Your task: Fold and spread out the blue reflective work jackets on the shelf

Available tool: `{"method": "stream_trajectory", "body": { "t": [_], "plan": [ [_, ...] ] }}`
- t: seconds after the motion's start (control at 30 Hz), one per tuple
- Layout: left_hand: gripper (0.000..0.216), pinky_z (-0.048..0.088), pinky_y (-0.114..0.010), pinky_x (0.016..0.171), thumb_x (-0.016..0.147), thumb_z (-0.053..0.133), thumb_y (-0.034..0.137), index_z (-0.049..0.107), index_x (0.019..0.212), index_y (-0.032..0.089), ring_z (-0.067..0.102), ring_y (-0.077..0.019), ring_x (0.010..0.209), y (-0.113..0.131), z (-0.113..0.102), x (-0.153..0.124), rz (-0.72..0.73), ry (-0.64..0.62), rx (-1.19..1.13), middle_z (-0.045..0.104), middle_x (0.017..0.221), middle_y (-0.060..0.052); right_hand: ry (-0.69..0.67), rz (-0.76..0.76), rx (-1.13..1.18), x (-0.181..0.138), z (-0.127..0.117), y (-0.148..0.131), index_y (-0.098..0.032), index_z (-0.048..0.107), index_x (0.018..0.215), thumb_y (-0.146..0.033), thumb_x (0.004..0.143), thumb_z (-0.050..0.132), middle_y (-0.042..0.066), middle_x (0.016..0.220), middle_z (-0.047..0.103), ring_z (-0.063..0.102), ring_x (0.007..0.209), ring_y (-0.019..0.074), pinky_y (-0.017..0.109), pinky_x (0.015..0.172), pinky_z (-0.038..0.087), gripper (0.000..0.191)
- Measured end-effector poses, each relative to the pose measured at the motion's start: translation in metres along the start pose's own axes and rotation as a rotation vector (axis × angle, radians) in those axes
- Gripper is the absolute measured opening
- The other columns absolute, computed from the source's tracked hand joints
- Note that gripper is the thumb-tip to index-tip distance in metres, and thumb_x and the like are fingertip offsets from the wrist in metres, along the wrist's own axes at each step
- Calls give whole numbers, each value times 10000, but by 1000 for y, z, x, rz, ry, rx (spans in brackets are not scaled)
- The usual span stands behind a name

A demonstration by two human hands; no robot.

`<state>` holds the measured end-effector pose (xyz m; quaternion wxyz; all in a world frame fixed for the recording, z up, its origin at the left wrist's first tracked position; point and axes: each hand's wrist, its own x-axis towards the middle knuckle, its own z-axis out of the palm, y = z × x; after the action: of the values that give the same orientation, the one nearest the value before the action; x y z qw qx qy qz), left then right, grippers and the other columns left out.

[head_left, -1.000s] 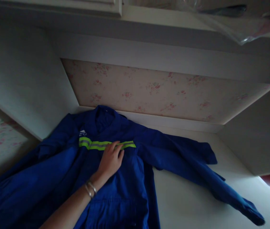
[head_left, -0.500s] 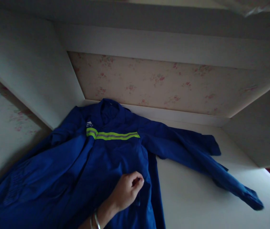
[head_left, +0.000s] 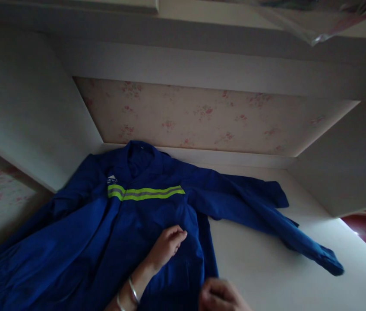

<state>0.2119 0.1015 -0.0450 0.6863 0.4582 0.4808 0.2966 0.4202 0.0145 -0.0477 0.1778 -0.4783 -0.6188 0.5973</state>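
A blue work jacket [head_left: 157, 216] with a yellow-green and grey reflective band [head_left: 147, 193] lies spread out, front up, its collar toward the back wall. My left hand [head_left: 166, 247], with bangles on the wrist, is over the jacket's front; its fingers are curled together and I see nothing in them. At the bottom edge, beside the jacket's right side, is my right hand [head_left: 220, 296], blurred and partly cut off. Its fingers look curled in, and what they hold, if anything, is hidden. One sleeve [head_left: 286, 229] stretches out to the right.
Beneath the jacket is a white surface [head_left: 254, 255], closed in by a left panel [head_left: 40, 112], a right panel [head_left: 341, 160] and a floral back wall [head_left: 186, 116]. A shelf [head_left: 202, 13] overhangs at the top, with clear plastic [head_left: 312, 36] hanging from it.
My right hand has come into view at the bottom. The left hand has shifted slightly left and up over the jacket, and its fingers have drawn closer together. The view has shifted somewhat.
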Motion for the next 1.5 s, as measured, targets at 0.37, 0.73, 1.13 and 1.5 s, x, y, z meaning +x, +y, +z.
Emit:
{"method": "stream_trajectory", "body": {
  "t": [0.37,0.73,1.13,1.5],
  "plan": [
    [455,231,-242,501,812,573,587,398,631,207,274,-87,522,-2,3,1,-13,12,47,328,565,75,526,-114,-273,45,14,15,-200,328,562,-498,920,458,-34,532,332,302,488,96,272,509,205,484],
    [489,193,-231,483,819,586,571,293,643,220,225,-70,509,0,7,1,-34,-27,-14,252,572,92,545,-138,-413,46,15,13,-202,339,569,-459,954,431,-28,522,409,352,462,93,262,499,225,472],
    [467,181,-221,455,833,580,545,300,647,220,220,-57,473,-4,8,3,-27,-33,-31,257,549,101,577,-170,-485,48,17,16,-200,371,568,-434,960,440,-32,517,437,369,452,89,256,491,225,462],
    [472,189,-223,453,841,551,569,293,648,224,238,-59,465,-5,8,2,-6,-25,16,257,546,101,559,-146,-458,47,16,16,-198,355,575,-443,957,443,-32,525,431,356,465,92,264,504,216,462]
  ]
}}
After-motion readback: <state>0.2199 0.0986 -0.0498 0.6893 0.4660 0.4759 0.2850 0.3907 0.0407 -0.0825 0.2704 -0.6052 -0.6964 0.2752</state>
